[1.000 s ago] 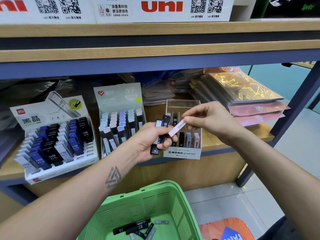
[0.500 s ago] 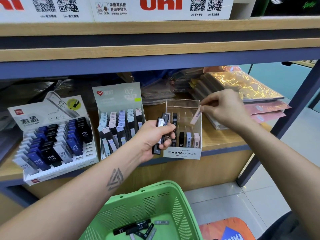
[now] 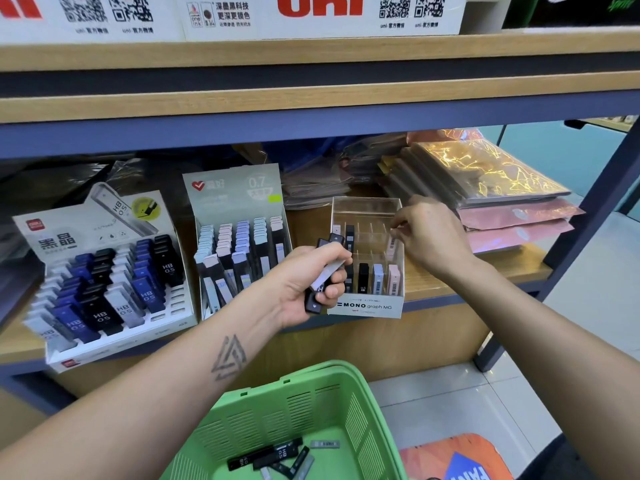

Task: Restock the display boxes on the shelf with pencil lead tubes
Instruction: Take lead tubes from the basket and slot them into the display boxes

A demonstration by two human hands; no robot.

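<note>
your left hand (image 3: 304, 278), at the centre of the frame, has its fingers curled round a small bundle of pencil lead tubes (image 3: 325, 271), dark and pale ones, whose ends stick out above and below your fist. your right hand (image 3: 429, 233), just right of centre, reaches over the right wall of the clear mono display box (image 3: 367, 306), thumb and fingertips pinched on the top of a pink tube (image 3: 391, 244) that stands in a slot along the box's right side. that box sits on the wooden shelf (image 3: 485, 275) and holds a front row of black, pale blue and pink tubes, with a few more upright at its back left; several of its middle slots show only the clear dividers

left of it stands a grey-green 0.7 display box (image 3: 235, 199) with rows of pastel-capped tubes, and at the far left of the frame a white display box (image 3: 104, 344) holds blue, black and white hb 0.5 tubes. right of your right hand lies a stack of shiny gold and pink packets (image 3: 502, 202). across the top of the frame white uni cartons (image 3: 322, 12) line the upper shelf

at the bottom centre a green plastic basket (image 3: 298, 417) holds loose tubes (image 3: 277, 457), mostly black, lying flat on its floor. an orange and blue object shows at the bottom right, too cropped to identify
</note>
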